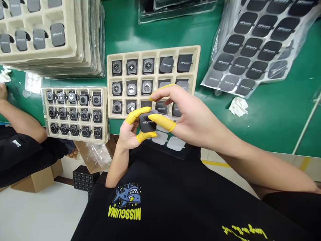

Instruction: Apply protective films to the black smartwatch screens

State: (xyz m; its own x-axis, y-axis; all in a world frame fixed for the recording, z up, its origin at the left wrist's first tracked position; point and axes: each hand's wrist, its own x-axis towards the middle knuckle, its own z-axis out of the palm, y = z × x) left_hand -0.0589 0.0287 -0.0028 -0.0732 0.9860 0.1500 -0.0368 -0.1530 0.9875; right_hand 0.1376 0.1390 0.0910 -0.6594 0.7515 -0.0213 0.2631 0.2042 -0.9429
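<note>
My left hand (pixel 130 132), with yellow finger cots on it, grips a square black smartwatch body (pixel 146 126) by its edges, the "HiFuture" film on its face turned up. Over it is my right hand (pixel 192 115), also in yellow finger cots. Its thumb lies on the watch face while the index finger is raised well apart from it. Behind both hands sits a beige compartment tray (pixel 153 77) with several watch bodies, some sensor side up, others showing the film. A partly used sticker sheet (pixel 176 143) lies below my right hand at the table's edge.
On the left stands a second tray (pixel 75 103) of watch bodies, with a tall tray stack (pixel 85 40) behind. Printed film sheets (pixel 240 55) are piled at the right, near a crumpled tissue (pixel 238 106). A co-worker's arm (pixel 23 117) reaches in at far left.
</note>
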